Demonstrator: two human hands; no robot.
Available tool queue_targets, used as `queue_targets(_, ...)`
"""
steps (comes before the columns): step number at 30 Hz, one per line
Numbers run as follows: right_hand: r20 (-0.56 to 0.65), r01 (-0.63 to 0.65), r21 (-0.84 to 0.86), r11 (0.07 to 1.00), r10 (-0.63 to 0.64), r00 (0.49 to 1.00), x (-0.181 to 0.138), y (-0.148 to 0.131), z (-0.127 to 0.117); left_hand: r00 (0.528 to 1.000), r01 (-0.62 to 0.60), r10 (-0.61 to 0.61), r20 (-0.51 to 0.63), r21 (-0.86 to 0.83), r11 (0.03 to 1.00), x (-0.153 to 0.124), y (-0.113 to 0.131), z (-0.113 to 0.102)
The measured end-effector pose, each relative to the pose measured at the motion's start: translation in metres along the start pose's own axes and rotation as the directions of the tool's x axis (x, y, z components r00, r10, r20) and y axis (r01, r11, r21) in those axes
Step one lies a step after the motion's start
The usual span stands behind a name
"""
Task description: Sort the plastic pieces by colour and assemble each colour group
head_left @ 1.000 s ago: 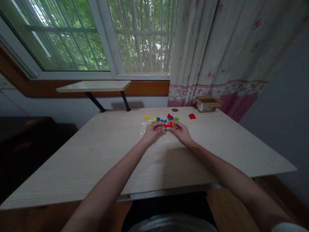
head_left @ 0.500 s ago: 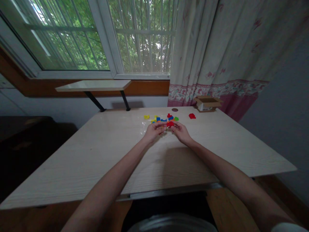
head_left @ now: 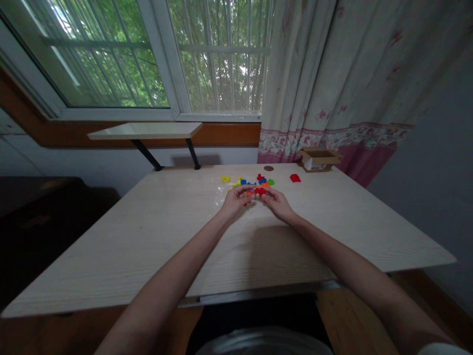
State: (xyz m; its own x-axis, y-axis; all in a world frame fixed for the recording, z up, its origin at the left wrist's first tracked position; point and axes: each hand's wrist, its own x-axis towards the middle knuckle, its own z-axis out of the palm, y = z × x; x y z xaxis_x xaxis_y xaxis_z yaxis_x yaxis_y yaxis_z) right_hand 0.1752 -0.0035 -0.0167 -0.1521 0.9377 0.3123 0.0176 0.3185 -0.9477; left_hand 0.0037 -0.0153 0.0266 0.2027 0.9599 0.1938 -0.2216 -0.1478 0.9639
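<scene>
A person's left hand [head_left: 235, 201] and right hand [head_left: 278, 204] pinch a red plastic toy piece [head_left: 260, 191] between their fingertips, just above loose coloured pieces [head_left: 251, 184] on a pale wood-grain table [head_left: 111, 256]; a slipped grip could drop it, scattering them.

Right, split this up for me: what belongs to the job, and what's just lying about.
Job: left hand, right hand, the red plastic piece between them, the blue plastic pieces, the yellow piece, the loose red piece.
Lying about: cardboard box, brown disc, curtain.
</scene>
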Motion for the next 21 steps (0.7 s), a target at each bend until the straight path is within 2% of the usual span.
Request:
queue_targets(4,-0.006,0.002,-0.018,1.000,-0.002,1.000,-0.0009,-0.0010,0.0003,1.000,-0.027,0.027,-0.007,0.029,0.999,0.0005,-0.0014,-0.0018)
queue_targets(13,-0.046,-0.029,-0.008,1.000,0.028,0.999,-0.0008,-0.0036,0.0001,1.000,-0.007,0.009,-0.022,0.058,0.998,0.0003,-0.0033,-0.0032)
queue_targets(21,-0.096,-0.028,0.022,0.999,0.030,0.995,-0.0016,-0.0062,0.0006,0.999,0.014,-0.014,-0.046,0.000,1.000,0.0021,-0.0049,-0.0026)
